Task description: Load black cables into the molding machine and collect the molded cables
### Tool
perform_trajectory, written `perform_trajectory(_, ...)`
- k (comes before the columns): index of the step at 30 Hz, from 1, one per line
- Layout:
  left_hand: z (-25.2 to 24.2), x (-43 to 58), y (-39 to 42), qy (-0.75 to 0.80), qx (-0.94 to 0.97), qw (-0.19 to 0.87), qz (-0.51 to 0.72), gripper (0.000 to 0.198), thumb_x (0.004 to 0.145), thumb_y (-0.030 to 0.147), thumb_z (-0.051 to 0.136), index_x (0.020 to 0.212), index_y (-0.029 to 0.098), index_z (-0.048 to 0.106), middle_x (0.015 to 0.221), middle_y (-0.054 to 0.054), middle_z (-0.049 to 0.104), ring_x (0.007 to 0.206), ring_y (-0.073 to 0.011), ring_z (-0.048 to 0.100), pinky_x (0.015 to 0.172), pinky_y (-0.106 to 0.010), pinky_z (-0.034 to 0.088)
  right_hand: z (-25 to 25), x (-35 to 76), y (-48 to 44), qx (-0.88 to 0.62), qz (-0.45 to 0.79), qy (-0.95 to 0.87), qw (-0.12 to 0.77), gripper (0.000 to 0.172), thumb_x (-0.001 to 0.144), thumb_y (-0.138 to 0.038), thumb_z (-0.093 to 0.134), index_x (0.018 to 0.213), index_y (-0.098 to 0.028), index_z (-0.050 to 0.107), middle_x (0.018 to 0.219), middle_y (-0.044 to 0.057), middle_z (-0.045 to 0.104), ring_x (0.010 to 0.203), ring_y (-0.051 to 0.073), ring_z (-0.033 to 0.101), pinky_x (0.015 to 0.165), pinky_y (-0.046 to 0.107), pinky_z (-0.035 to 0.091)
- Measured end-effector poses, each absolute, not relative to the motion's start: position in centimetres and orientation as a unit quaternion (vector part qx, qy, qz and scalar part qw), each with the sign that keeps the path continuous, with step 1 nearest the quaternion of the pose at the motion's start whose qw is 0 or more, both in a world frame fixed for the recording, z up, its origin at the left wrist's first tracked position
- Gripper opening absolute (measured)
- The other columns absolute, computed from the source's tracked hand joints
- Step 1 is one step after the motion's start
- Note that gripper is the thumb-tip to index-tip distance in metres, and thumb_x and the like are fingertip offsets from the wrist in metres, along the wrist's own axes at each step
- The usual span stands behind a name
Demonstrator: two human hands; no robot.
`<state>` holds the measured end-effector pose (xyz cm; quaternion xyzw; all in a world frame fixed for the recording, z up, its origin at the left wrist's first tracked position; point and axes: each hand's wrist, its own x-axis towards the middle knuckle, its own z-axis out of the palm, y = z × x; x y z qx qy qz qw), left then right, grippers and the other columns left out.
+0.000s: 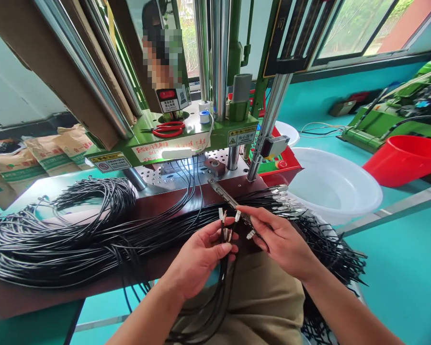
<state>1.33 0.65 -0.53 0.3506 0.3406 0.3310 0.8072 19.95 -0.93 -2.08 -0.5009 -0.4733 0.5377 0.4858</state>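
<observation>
Several black cables (223, 273) with pale metal connectors at their ends are pinched in my left hand (211, 249), above my lap. Close on the right, my right hand (278, 235) has its fingers closed round a connector end (238, 216) beside the left fingertips. Another small connector (250, 234) shows under the right fingers. A narrow metal bar (222, 192) runs from the machine's plate down to the right fingers; whether they touch it is unclear. Long bundles of black cable (75, 244) lie across the brown table behind both hands.
A green press (197, 134) with steel columns stands ahead, red-handled scissors (168, 129) on its ledge. To the right are a red control box (290, 165), a white tub (334, 184) and a red tub (409, 160). Black cable ends (330, 249) heap at the table's right.
</observation>
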Motion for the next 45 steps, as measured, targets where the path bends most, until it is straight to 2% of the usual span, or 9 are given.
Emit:
perform_trajectory(3, -0.7, 1.3, 0.7, 0.348, 0.350, 0.803, 0.334, 0.056, 0.068, 0.018, 0.078, 0.121, 0.024, 0.062, 0.094, -0.004, 0.061, 0.077, -0.0130, 0.061, 0.072, -0.028, 0.048, -2.2, 19.9, -0.9, -0.499, 0.539, -0.479, 0.481, 0.038, 0.089, -0.046, 0.051, 0.121, -0.028, 0.062, 0.082, 0.000, 0.044, 0.056, 0.009, 0.033, 0.044, 0.021, 0.030)
perform_trajectory(6, -0.8, 1.6, 0.7, 0.388, 0.345, 0.784, 0.339, 0.057, 0.064, 0.019, 0.080, 0.118, 0.020, 0.063, 0.090, -0.006, 0.064, 0.075, -0.0153, 0.063, 0.073, -0.031, 0.050, -2.3, 19.9, -1.0, -0.498, 0.538, -0.482, 0.479, 0.036, 0.090, -0.045, 0.051, 0.121, -0.029, 0.062, 0.084, 0.000, 0.044, 0.056, 0.008, 0.033, 0.045, 0.021, 0.031)
perform_trajectory(11, -0.6, 2.1, 0.7, 0.433, 0.349, 0.760, 0.336, 0.036, 0.060, 0.019, 0.082, 0.092, 0.010, 0.068, 0.079, -0.006, 0.065, 0.066, -0.0118, 0.060, 0.067, -0.027, 0.050, -2.1, 19.8, -1.0, -0.497, 0.535, -0.488, 0.478, 0.038, 0.090, -0.045, 0.051, 0.123, -0.028, 0.060, 0.084, 0.000, 0.049, 0.054, 0.007, 0.036, 0.044, 0.021, 0.031)
perform_trajectory(15, -0.5, 2.3, 0.8, 0.437, 0.370, 0.746, 0.341, 0.030, 0.064, 0.018, 0.078, 0.089, 0.011, 0.065, 0.075, -0.003, 0.063, 0.065, -0.0103, 0.058, 0.065, -0.025, 0.049, -2.1, 19.6, -1.1, -0.506, 0.555, -0.435, 0.496, 0.044, 0.088, -0.046, 0.055, 0.128, -0.028, 0.055, 0.071, -0.003, 0.047, 0.049, 0.007, 0.036, 0.041, 0.021, 0.029)
perform_trajectory(20, -0.8, 2.8, 0.9, 0.425, 0.390, 0.730, 0.367, 0.025, 0.065, 0.016, 0.076, 0.083, 0.013, 0.059, 0.076, 0.000, 0.059, 0.064, -0.0084, 0.054, 0.062, -0.022, 0.048, -2.9, 19.6, -1.6, -0.495, 0.593, -0.365, 0.520, 0.040, 0.087, -0.044, 0.059, 0.123, -0.026, 0.058, 0.075, -0.002, 0.051, 0.046, 0.004, 0.036, 0.038, 0.017, 0.025)
perform_trajectory(25, -0.7, 3.5, 1.1, 0.420, 0.415, 0.713, 0.378, 0.028, 0.064, 0.018, 0.077, 0.084, 0.012, 0.058, 0.079, -0.001, 0.059, 0.064, -0.0078, 0.052, 0.059, -0.020, 0.045, -3.1, 19.5, -1.7, -0.477, 0.596, -0.374, 0.527, 0.041, 0.088, -0.043, 0.058, 0.125, -0.027, 0.056, 0.067, -0.004, 0.046, 0.045, 0.005, 0.035, 0.034, 0.016, 0.023)
perform_trajectory(28, -0.4, 3.8, 1.2, 0.435, 0.427, 0.700, 0.372, 0.026, 0.067, 0.023, 0.075, 0.083, 0.012, 0.057, 0.072, 0.000, 0.057, 0.060, -0.0085, 0.051, 0.055, -0.021, 0.046, -3.3, 19.4, -1.5, -0.471, 0.591, -0.387, 0.528, 0.042, 0.089, -0.043, 0.056, 0.127, -0.025, 0.055, 0.062, -0.005, 0.043, 0.044, 0.005, 0.034, 0.034, 0.017, 0.023)
perform_trajectory(34, -0.1, 4.2, 1.3, 0.490, 0.441, 0.680, 0.320, 0.024, 0.073, 0.033, 0.070, 0.078, 0.015, 0.054, 0.056, 0.004, 0.051, 0.046, -0.0067, 0.046, 0.043, -0.018, 0.038, -3.7, 19.3, -1.2, -0.455, 0.584, -0.407, 0.535, 0.037, 0.091, -0.040, 0.055, 0.125, -0.025, 0.056, 0.070, -0.003, 0.051, 0.046, 0.005, 0.036, 0.038, 0.020, 0.026)
perform_trajectory(45, -0.2, 4.3, 1.8, 0.476, 0.441, 0.703, 0.292, 0.028, 0.072, 0.038, 0.069, 0.070, 0.015, 0.055, 0.049, 0.005, 0.047, 0.040, -0.0054, 0.040, 0.037, -0.016, 0.030, -3.6, 19.1, -1.2, -0.460, 0.581, -0.406, 0.535, 0.036, 0.091, -0.040, 0.055, 0.123, -0.025, 0.057, 0.080, -0.001, 0.055, 0.050, 0.005, 0.036, 0.043, 0.020, 0.030)
